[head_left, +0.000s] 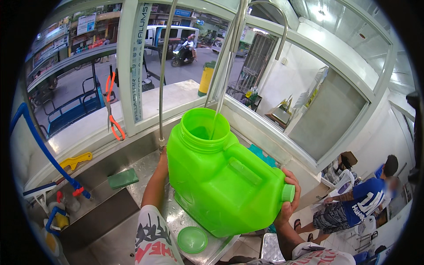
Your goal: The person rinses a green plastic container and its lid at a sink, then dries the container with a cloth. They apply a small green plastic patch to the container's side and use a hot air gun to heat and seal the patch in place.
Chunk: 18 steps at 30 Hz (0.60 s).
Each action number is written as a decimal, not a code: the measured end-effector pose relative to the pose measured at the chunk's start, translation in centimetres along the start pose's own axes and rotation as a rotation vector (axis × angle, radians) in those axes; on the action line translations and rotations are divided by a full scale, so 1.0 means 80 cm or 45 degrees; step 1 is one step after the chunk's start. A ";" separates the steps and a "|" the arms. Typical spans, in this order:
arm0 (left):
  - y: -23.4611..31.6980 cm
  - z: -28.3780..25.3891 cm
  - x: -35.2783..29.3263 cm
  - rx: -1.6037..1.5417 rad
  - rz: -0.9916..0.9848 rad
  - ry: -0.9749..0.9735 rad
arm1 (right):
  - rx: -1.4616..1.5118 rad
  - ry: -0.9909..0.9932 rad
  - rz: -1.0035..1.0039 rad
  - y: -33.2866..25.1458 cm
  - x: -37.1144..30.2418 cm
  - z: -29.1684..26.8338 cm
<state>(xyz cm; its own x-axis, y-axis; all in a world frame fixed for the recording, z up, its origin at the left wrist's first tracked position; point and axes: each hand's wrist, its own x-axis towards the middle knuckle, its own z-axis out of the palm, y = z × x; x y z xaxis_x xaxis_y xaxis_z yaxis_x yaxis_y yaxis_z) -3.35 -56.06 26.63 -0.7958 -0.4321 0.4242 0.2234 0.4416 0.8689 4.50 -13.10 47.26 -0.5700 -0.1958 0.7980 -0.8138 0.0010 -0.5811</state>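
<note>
A bright green plastic water jug (221,181) stands tilted on the steel sink's ledge, its wide mouth uncapped and facing up. A thin clear strand, water or a tube, runs from the steel spout above into the mouth. My right hand (289,198) wraps round the jug's right end beside its small green side cap (288,193). My left hand (163,160) reaches along the jug's left side near a thin steel pipe (162,97); its fingers are hidden. On the steel ledge by my left forearm lies a round green lid (192,240).
A green scouring pad (123,178) rests on the sink ledge. Left of it are a yellow-handled tool (76,161), a squeegee (42,194) and a blue hose (46,148). Orange-handled scissors (110,108) hang by the window. A person in a blue shirt (366,198) stands at right.
</note>
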 end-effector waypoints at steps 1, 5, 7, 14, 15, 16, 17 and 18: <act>-0.001 0.000 -0.001 0.001 -0.005 -0.004 | -0.003 0.009 -0.004 0.000 0.000 0.001; -0.003 -0.002 -0.005 0.003 -0.001 -0.017 | 0.006 0.022 -0.007 0.002 0.000 0.003; -0.004 -0.003 -0.006 0.005 -0.002 -0.022 | 0.011 0.031 -0.001 0.003 0.000 0.003; -0.010 0.001 0.004 0.025 -0.003 -0.031 | 0.042 0.051 0.004 0.007 -0.002 0.005; -0.010 0.003 0.007 0.029 -0.002 -0.029 | 0.047 0.054 0.000 0.008 -0.002 0.005; -0.010 0.004 0.010 0.033 0.000 -0.028 | 0.053 0.056 -0.004 0.009 -0.002 0.005; -0.010 0.005 0.013 0.038 0.004 -0.022 | 0.055 0.055 -0.010 0.010 -0.002 0.005; -0.009 0.006 0.016 0.040 0.006 -0.021 | 0.058 0.053 -0.017 0.011 -0.001 0.004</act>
<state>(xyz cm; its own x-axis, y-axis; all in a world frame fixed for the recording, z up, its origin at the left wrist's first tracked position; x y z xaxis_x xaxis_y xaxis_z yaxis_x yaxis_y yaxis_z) -4.77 -56.58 26.42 -0.8042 -0.4170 0.4236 0.2095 0.4681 0.8585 3.88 -13.43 46.64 -0.5642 -0.1542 0.8111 -0.8159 -0.0462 -0.5763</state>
